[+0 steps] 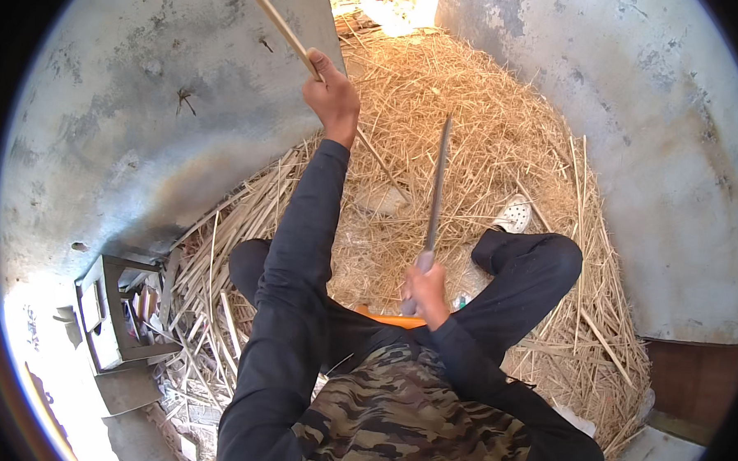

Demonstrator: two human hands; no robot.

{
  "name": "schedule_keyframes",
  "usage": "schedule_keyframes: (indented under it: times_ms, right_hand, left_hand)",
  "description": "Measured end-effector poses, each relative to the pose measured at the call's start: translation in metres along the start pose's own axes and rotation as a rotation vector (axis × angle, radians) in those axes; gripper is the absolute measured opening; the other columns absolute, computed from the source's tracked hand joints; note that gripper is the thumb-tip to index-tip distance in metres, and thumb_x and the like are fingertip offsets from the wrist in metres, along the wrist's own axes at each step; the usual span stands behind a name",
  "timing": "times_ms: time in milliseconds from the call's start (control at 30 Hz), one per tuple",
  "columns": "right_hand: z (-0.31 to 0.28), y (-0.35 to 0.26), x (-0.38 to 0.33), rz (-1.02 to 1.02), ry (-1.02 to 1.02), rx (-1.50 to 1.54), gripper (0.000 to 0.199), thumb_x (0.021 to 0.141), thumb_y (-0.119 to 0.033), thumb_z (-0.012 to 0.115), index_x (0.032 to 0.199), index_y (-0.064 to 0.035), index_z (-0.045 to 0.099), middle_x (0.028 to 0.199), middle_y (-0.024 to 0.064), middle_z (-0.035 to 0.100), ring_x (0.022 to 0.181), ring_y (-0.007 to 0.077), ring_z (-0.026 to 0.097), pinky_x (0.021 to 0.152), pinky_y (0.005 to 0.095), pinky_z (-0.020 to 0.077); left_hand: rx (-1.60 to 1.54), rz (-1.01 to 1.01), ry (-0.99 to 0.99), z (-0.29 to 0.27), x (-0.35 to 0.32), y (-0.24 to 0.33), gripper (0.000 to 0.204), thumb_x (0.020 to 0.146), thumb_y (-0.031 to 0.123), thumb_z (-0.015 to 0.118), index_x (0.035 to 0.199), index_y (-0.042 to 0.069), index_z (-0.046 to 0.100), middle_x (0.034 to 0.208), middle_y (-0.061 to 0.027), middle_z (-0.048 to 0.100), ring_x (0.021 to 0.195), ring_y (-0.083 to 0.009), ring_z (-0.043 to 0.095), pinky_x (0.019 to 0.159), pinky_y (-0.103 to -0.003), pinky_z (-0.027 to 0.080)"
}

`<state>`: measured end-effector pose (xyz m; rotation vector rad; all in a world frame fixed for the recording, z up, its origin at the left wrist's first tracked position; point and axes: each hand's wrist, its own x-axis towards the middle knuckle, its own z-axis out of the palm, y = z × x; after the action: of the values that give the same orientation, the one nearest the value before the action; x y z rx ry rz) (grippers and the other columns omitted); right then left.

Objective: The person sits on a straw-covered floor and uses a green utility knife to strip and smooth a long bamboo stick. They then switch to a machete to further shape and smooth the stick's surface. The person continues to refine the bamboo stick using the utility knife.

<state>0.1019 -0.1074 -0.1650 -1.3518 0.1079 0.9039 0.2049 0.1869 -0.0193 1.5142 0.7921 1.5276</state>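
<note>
My left hand [332, 99] is raised at the upper left, its fingers closed around a long, pale bamboo strip [273, 16]. The strip slants out of view at the top edge; a thin length below the wrist seems to continue it toward the straw. In my right hand [426, 291], low between my knees, is the grey handle of a long knife [439, 180]. Its narrow dark blade points up and away, slightly smeared by motion. Blade and strip are apart.
Straw-like shavings [474, 87] cover the floor around my legs, with split strips [255, 193] heaped on the left. Grey walls [619, 159] rise at both sides. A small wooden cabinet [106, 314] stands at left, and an orange seat edge [394, 320] shows beneath me.
</note>
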Motion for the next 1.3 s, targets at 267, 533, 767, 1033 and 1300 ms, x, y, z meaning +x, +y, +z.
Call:
schedule_keyframes:
  times_ms: [267, 533, 767, 1033, 1300]
  right_hand:
    - [0.023, 0.027, 0.017, -0.001, -0.111, -0.135, 0.014, 0.082, 0.003, 0.054, 0.081, -0.0053, 0.043, 0.056, 0.0026, 0.046, 0.037, 0.0135, 0.046, 0.033, 0.0310, 0.0361]
    - [0.004, -0.043, 0.024, 0.019, -0.131, 0.101, 0.012, 0.082, 0.002, 0.053, 0.084, -0.0062, 0.044, 0.057, 0.0030, 0.045, 0.038, 0.0131, 0.041, 0.035, 0.0295, 0.0355]
    - [0.008, 0.030, 0.035, 0.117, -0.140, -0.072, 0.014, 0.082, 0.000, 0.058, 0.083, -0.0058, 0.045, 0.057, 0.0039, 0.048, 0.037, 0.0139, 0.046, 0.033, 0.0309, 0.0368]
    - [0.010, -0.078, 0.015, -0.295, -0.094, 0.078, 0.015, 0.081, 0.003, 0.055, 0.086, -0.0056, 0.044, 0.055, 0.0036, 0.045, 0.036, 0.0118, 0.042, 0.032, 0.0289, 0.0357]
    - [0.001, 0.030, 0.052, 0.036, -0.052, -0.207, 0.012, 0.080, 0.005, 0.053, 0.084, -0.0045, 0.047, 0.056, 0.0048, 0.046, 0.037, 0.0150, 0.046, 0.034, 0.0305, 0.0364]
  left_hand:
    - [-0.036, -0.018, -0.003, 0.017, 0.000, 0.012, 0.074, 0.097, 0.065, 0.030, 0.049, 0.009, 0.026, 0.043, 0.0027, 0.027, 0.041, -0.0091, 0.028, 0.041, -0.035, 0.019]
    - [-0.127, -0.070, -0.157, -0.001, 0.011, -0.010, 0.068, 0.097, 0.064, 0.030, 0.052, 0.014, 0.024, 0.045, 0.0049, 0.027, 0.041, -0.0068, 0.027, 0.039, -0.032, 0.018]
    - [-0.237, -0.103, -0.306, 0.003, 0.006, -0.003, 0.063, 0.096, 0.067, 0.028, 0.056, 0.018, 0.024, 0.045, 0.0043, 0.028, 0.035, -0.0081, 0.029, 0.034, -0.026, 0.025]
    - [-0.217, -0.229, -0.149, -0.022, 0.023, -0.022, 0.068, 0.096, 0.066, 0.030, 0.051, 0.016, 0.029, 0.044, 0.0047, 0.029, 0.038, -0.0092, 0.029, 0.038, -0.029, 0.023]
    - [-0.135, -0.064, -0.230, -0.002, 0.018, -0.019, 0.064, 0.097, 0.064, 0.030, 0.054, 0.017, 0.028, 0.045, 0.0057, 0.028, 0.038, -0.0074, 0.028, 0.039, -0.029, 0.022]
